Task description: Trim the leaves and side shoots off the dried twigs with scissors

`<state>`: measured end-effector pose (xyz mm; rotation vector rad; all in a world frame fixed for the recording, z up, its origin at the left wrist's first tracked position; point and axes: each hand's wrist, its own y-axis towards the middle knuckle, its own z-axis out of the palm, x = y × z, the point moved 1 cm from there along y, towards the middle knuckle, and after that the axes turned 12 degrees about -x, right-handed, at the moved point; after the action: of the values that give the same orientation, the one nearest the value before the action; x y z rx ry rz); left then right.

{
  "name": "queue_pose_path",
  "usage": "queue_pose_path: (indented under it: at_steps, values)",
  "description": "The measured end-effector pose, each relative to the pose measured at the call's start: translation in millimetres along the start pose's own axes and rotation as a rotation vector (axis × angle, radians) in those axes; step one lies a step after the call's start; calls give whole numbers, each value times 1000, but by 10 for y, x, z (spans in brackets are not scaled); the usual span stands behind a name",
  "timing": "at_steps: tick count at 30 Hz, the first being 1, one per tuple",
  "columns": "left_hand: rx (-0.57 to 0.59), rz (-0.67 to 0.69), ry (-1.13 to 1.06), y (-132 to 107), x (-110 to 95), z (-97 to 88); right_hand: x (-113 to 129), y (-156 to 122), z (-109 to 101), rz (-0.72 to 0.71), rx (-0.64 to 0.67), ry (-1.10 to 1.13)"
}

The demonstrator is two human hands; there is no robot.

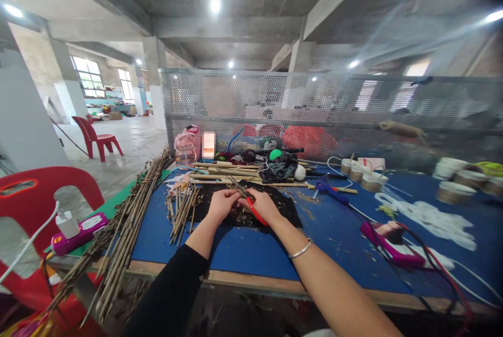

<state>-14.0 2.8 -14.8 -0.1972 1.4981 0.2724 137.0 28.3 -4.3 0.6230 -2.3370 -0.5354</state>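
Observation:
My right hand [262, 205] grips red-handled scissors [257, 214], their blades pointing up and to the left over a black cloth [288, 208]. Close beside it, my left hand [223, 205] is closed in a pinch near the blades; what its fingers hold is too small to make out. Brown plant scraps [245, 217] lie on the cloth under both hands. Left of the cloth is a pile of short cut twigs [183, 214]. A bundle of long dry stalks [126, 237] slants across the table's left end.
Bamboo sticks [223, 173] lie behind the cloth. A blue glue gun [330, 191], a purple power strip [393, 248] with cables and several tubs [371, 181] sit to the right. A perforated metal screen [236, 96] stands behind the blue table [251, 253]. Red chairs [70, 182] are at left.

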Motion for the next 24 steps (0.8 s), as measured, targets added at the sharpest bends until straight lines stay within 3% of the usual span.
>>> queue_pose_path:
  at_steps: [8, 24]
  values:
    - [-68, 11, 8, -10, -22, -19, 68, -13, -17, -17, -1, -117]
    - [-78, -13, 1, 7, -4, -16, 47, -18, 4, -42, 15, -9]
